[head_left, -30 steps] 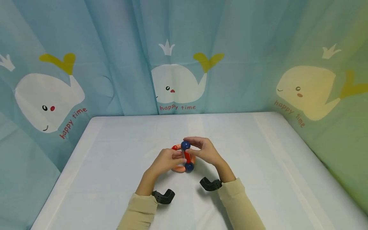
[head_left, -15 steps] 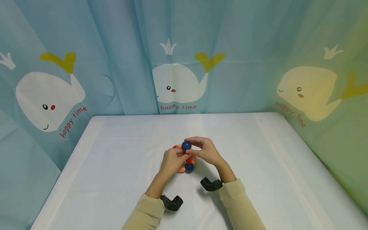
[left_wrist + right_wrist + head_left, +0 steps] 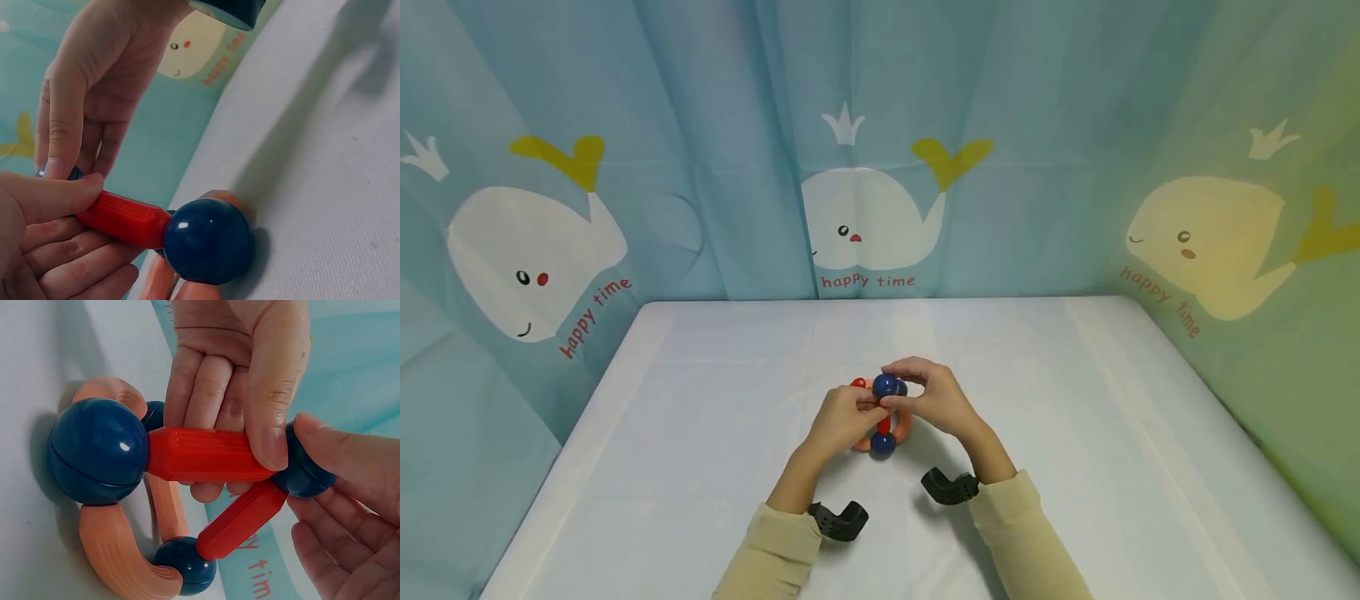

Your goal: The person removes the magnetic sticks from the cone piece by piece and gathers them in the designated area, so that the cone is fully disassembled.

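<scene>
A magnetic stick-and-ball toy stands mid-table, with blue balls, red rods and curved orange rods. My left hand [image 3: 844, 419] pinches a red rod [image 3: 203, 454] between thumb and fingers, near the top blue ball [image 3: 886, 385]. My right hand [image 3: 936, 400] holds that ball, thumb on one side and fingers on the other. From it a second red rod [image 3: 242, 520] slants to another blue ball [image 3: 185, 565]. The first rod's far end meets a large blue ball [image 3: 209, 241] low by the table. Curved orange rods [image 3: 125, 553] join the lower balls.
The white table [image 3: 1075, 433] carries the toy. A blue-green curtain [image 3: 722, 167] printed with whales hangs behind and along both sides. Black wrist devices [image 3: 841, 522] sit under both wrists, close over the tabletop.
My left hand has come inward and taken hold of the red rod. The lower front ball has shifted slightly left and nearer; another blue ball now shows behind the top one. The right hand barely moved.
</scene>
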Demonstrator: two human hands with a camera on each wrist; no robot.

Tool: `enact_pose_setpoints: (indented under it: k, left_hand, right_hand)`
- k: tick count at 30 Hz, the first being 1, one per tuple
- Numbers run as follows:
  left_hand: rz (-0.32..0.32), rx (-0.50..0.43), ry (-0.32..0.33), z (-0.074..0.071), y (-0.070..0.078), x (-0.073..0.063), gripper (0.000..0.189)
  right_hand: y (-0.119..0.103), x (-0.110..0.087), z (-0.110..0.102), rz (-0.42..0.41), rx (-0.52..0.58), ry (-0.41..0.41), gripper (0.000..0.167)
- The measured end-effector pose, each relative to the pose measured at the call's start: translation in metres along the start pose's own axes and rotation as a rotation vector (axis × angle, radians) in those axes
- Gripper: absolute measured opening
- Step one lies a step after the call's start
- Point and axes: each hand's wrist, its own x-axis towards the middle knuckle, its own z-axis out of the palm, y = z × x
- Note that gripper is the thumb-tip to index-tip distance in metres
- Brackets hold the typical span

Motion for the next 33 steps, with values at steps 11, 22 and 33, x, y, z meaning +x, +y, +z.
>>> enact_pose_setpoints:
  k: [11, 22, 33]
  left_hand:
    - [0.026, 0.032, -0.003, -0.002, 0.001, 0.000, 0.013]
    - [0.045, 0.043, -0.022, -0.004, 0.004, -0.001, 0.023]
    - [0.053, 0.068, -0.034, -0.005, 0.004, -0.001, 0.020]
  right_hand:
    - [-0.022, -0.001, 0.001, -0.005, 0.036, -0.029, 0.033]
    - [-0.036, -0.002, -0.001, 0.024, 0.020, 0.023, 0.033]
    - [-0.027, 0.004, -0.004, 0.032, 0.090, 0.034, 0.034]
